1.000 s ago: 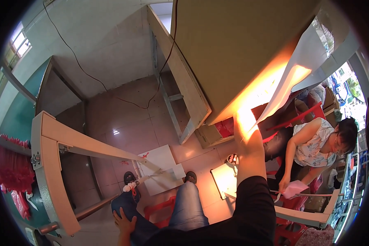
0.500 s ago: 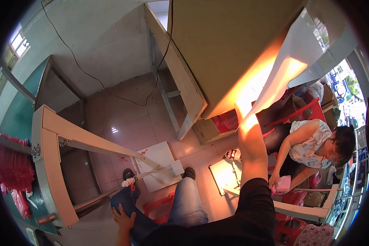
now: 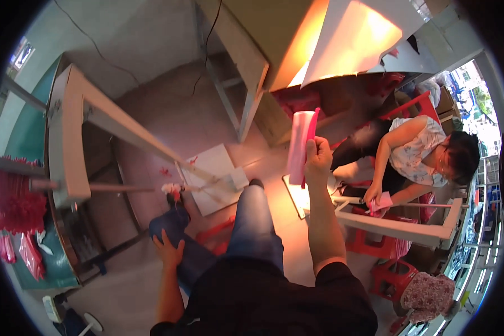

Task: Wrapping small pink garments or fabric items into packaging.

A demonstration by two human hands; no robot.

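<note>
Pink bag (image 3: pixel 300 147) stands upright, long axis vertical, pinched in right hand (image 3: pixel 317 161).

pink bag (image 3: pixel 298 147), red strip; blue jeans (image 3: pixel 253 224); black shirt (image 3: pixel 263 302).

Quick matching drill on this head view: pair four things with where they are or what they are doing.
1. right hand
2. left hand
3. co-worker's hand
4. white board

a. lies on the floor
b. rests on the person's own left knee
c. holds up a pink sheet with a red edge
d. holds a small pink piece

Pairs: 1-c, 2-b, 3-d, 4-a
</note>
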